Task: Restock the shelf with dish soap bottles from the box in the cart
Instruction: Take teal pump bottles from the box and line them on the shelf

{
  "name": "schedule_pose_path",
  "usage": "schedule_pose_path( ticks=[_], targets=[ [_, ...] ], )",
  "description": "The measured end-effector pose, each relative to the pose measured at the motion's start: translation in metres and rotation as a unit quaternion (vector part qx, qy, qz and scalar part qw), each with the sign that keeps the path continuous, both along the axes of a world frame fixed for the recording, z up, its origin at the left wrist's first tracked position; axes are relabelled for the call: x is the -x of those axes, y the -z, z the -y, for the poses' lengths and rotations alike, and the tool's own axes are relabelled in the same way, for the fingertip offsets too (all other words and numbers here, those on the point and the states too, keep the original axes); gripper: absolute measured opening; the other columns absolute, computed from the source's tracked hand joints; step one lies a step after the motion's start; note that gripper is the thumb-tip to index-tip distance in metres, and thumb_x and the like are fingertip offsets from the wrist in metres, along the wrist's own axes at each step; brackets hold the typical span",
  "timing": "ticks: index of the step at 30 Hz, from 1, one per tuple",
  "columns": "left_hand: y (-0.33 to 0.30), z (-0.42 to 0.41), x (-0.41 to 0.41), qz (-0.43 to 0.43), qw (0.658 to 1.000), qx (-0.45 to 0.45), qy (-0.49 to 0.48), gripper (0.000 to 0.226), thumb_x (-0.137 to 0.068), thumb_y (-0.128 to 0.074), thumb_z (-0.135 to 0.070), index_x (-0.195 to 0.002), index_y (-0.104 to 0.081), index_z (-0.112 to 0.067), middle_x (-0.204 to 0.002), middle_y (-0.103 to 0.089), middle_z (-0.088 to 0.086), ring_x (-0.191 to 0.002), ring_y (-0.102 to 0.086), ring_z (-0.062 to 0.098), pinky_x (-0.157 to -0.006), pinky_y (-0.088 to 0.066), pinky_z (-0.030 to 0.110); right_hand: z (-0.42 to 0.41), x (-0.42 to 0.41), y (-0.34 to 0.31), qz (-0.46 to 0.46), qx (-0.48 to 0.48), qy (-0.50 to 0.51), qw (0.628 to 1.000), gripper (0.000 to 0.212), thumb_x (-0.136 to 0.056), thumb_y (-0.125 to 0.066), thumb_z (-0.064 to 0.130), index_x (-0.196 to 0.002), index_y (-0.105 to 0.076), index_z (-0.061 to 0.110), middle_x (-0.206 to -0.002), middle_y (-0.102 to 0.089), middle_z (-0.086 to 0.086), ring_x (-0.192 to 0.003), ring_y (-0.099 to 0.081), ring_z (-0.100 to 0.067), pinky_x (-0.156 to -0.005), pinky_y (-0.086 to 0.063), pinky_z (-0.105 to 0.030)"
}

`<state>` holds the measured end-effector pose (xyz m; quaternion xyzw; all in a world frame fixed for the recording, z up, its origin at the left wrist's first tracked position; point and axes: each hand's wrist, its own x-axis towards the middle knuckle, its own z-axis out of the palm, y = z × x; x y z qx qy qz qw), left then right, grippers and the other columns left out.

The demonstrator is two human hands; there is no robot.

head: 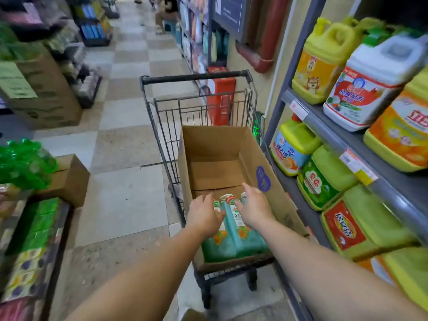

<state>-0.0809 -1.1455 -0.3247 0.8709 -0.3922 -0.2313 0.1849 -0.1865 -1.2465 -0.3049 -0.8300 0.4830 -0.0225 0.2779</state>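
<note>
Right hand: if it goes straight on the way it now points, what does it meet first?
Likely the bare cardboard floor of the box ahead of its fingers, beyond the bottles. The right hand seems above them; depth is unclear.

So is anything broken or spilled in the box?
No, nothing looks spilled or broken. The cardboard box is mostly empty, with teal dish soap bottles lying at its near end. The left hand and right hand reach over them.
</note>
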Motion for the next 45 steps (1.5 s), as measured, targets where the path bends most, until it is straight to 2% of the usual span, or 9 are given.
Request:
schedule_pose_path(
  ticks=[7, 11, 15, 21, 27, 31, 34, 41, 45],
  targets=[
    [0.041, 0.024, -0.002, -0.036, 0.999, -0.014, 0.008, 0.079, -0.091, -0.057, -0.045, -0.153, -0.019, -0.013, -0.158, -0.023, 0.008, -0.145, -0.02, 0.026, -0.12, -0.014, 0.035, 0.028, -0.031, 0.04, -0.04, -0.059, -0.03, 0.997, 0.064, -0.094, -0.059, 0.028, -0.15, -0.029, 0.019, -0.152, -0.037, -0.006, -0.139, -0.034, -0.024, -0.112, -0.032, -0.035],
    [0.062, 0.041, 0.001, -0.094, 0.994, -0.033, -0.047, 0.081, -0.091, -0.059, -0.044, -0.153, -0.017, -0.015, -0.16, -0.018, 0.009, -0.146, -0.015, 0.027, -0.121, -0.012, 0.037, 0.049, -0.043, 0.065, -0.059, -0.082, -0.057, 0.993, 0.063, -0.094, -0.06, 0.026, -0.15, -0.031, 0.02, -0.151, -0.037, -0.006, -0.138, -0.036, -0.025, -0.111, -0.031, -0.034],
    [0.079, 0.045, 0.003, -0.136, 0.979, -0.06, -0.141, 0.084, -0.087, -0.065, -0.041, -0.152, -0.019, -0.015, -0.156, -0.025, 0.007, -0.144, -0.021, 0.026, -0.118, -0.015, 0.035, 0.076, -0.056, 0.089, -0.086, -0.094, -0.136, 0.982, 0.063, -0.094, -0.06, 0.029, -0.15, -0.031, 0.021, -0.15, -0.04, -0.007, -0.137, -0.036, -0.026, -0.111, -0.031, -0.034],
    [0.093, 0.047, 0.022, -0.2, 0.937, -0.065, -0.278, 0.092, -0.077, -0.077, -0.031, -0.15, -0.023, -0.017, -0.151, -0.033, 0.004, -0.139, -0.032, 0.02, -0.113, -0.025, 0.03, 0.112, -0.071, 0.126, -0.155, -0.133, -0.31, 0.929, 0.081, -0.086, -0.065, 0.048, -0.151, -0.025, 0.024, -0.157, -0.028, -0.005, -0.145, -0.02, -0.026, -0.118, -0.022, -0.041],
    [0.119, 0.039, 0.028, -0.245, 0.906, -0.078, -0.337, 0.103, -0.068, -0.084, -0.036, -0.15, -0.024, -0.023, -0.145, -0.044, -0.004, -0.133, -0.043, 0.016, -0.109, -0.038, 0.036, 0.12, -0.077, 0.156, -0.2, -0.115, -0.408, 0.884, 0.097, -0.077, -0.068, 0.06, -0.151, -0.023, 0.018, -0.159, -0.022, -0.005, -0.148, -0.013, -0.027, -0.118, -0.015, -0.043],
    [0.127, 0.032, 0.03, -0.319, 0.87, -0.032, -0.375, 0.104, -0.072, -0.083, -0.03, -0.151, -0.016, -0.041, -0.135, -0.05, -0.016, -0.122, -0.05, 0.007, -0.099, -0.045, 0.031, 0.124, -0.079, 0.17, -0.197, -0.117, -0.428, 0.874, 0.101, -0.071, -0.07, 0.064, -0.149, -0.027, 0.018, -0.156, -0.027, -0.005, -0.146, -0.015, -0.028, -0.119, -0.012, -0.042],
    [0.131, 0.031, 0.029, -0.345, 0.857, -0.02, -0.383, 0.104, -0.075, -0.081, -0.03, -0.15, -0.01, -0.045, -0.13, -0.049, -0.02, -0.118, -0.049, 0.005, -0.092, -0.044, 0.027, 0.126, -0.082, 0.178, -0.19, -0.127, -0.432, 0.872, 0.103, -0.068, -0.071, 0.068, -0.148, -0.03, 0.019, -0.155, -0.029, -0.005, -0.146, -0.016, -0.029, -0.12, -0.012, -0.044],
    [0.129, 0.033, 0.029, -0.352, 0.838, -0.009, -0.417, 0.102, -0.071, -0.085, -0.018, -0.148, -0.022, -0.038, -0.131, -0.055, -0.01, -0.118, -0.055, 0.011, -0.096, -0.05, 0.036, 0.129, -0.081, 0.174, -0.166, -0.137, -0.423, 0.88, 0.098, -0.066, -0.074, 0.064, -0.145, -0.032, 0.022, -0.154, -0.028, -0.004, -0.147, -0.008, -0.03, -0.12, -0.006, -0.045],
    [0.125, 0.04, 0.026, -0.347, 0.812, -0.038, -0.467, 0.12, -0.06, -0.092, -0.015, -0.152, -0.017, -0.029, -0.133, -0.054, -0.005, -0.119, -0.056, 0.018, -0.093, -0.051, 0.035, 0.115, -0.084, 0.161, -0.094, -0.147, -0.419, 0.891, 0.085, -0.069, -0.078, 0.054, -0.14, -0.039, 0.027, -0.149, -0.035, -0.003, -0.145, -0.013, -0.03, -0.12, -0.01, -0.043]
  ],
)
